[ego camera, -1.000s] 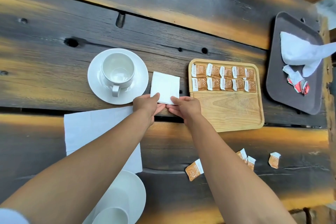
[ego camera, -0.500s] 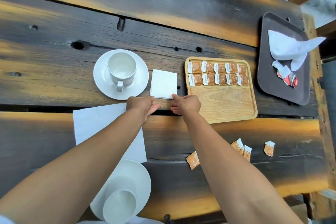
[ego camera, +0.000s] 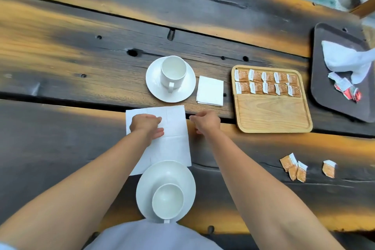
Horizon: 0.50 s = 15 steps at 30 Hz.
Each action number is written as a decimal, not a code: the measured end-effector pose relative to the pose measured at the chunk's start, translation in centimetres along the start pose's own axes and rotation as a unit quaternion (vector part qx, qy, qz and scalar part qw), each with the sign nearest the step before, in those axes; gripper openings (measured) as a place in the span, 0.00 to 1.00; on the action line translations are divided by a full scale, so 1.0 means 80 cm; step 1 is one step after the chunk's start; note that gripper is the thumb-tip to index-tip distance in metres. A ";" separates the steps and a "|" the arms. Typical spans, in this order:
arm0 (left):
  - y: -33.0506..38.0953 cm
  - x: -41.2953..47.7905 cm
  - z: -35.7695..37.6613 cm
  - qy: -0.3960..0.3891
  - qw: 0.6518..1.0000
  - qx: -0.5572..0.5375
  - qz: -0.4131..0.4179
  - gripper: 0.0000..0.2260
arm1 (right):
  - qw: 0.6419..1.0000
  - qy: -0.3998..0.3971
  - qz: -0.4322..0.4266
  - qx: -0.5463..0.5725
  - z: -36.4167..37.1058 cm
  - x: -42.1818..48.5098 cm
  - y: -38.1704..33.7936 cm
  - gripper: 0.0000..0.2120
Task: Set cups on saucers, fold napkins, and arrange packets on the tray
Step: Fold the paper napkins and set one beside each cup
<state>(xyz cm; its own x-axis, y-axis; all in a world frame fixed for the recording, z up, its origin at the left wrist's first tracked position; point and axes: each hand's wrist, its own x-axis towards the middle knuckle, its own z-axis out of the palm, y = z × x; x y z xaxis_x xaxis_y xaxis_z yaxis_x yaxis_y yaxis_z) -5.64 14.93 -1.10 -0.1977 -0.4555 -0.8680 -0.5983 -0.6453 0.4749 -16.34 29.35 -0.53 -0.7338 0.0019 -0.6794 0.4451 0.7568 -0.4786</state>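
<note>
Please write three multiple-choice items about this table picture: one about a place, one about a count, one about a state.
1. Where does the small folded white napkin lie?
A. between the far white cup and saucer and the light wooden tray
B. on the dark plastic tray
C. under the near cup

2. How many orange packets lie on the wooden tray?
A. six
B. ten
C. fourteen

3. What is the state of the large white napkin under the left hand?
A. rolled up
B. crumpled
C. spread flat, unfolded

Key: 1 A, it sits on the table between the two. 2 B, two rows of five. 3 C, it lies open with only crease lines, the right hand beside its edge.
</note>
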 end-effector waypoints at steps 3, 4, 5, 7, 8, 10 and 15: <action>-0.003 0.002 -0.028 0.023 1.000 0.007 0.004 0.07 | 1.000 -0.005 -0.012 -0.007 0.015 -0.006 -0.003 0.14; -0.003 0.003 -0.035 0.032 0.999 0.008 0.006 0.07 | 1.000 -0.006 -0.015 -0.005 0.018 -0.007 -0.004 0.14; -0.003 0.005 -0.041 0.041 0.999 0.010 0.007 0.07 | 1.000 -0.006 -0.016 -0.003 0.021 -0.008 -0.006 0.14; -0.003 0.009 -0.052 0.063 0.998 0.023 0.017 0.08 | 1.000 -0.005 -0.022 -0.008 0.025 -0.006 -0.009 0.14; -0.002 0.012 -0.057 0.077 0.996 0.034 0.026 0.09 | 1.000 -0.007 -0.025 -0.011 0.026 -0.004 -0.010 0.14; -0.001 0.018 -0.066 0.112 0.990 0.063 0.052 0.11 | 1.000 -0.011 -0.027 -0.004 0.028 -0.001 -0.013 0.12; 0.002 0.035 -0.075 0.153 0.961 0.186 0.133 0.22 | 0.999 -0.019 -0.027 0.016 0.033 0.007 -0.016 0.08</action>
<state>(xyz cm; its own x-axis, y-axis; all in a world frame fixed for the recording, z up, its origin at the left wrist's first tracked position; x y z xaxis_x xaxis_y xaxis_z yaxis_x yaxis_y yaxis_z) -1.60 9.86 -2.59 -0.1789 -0.7703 -0.6121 -0.8058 -0.2423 0.5404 -15.97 26.64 -1.73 -0.7373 -0.0649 -0.6725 0.4213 0.7340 -0.5327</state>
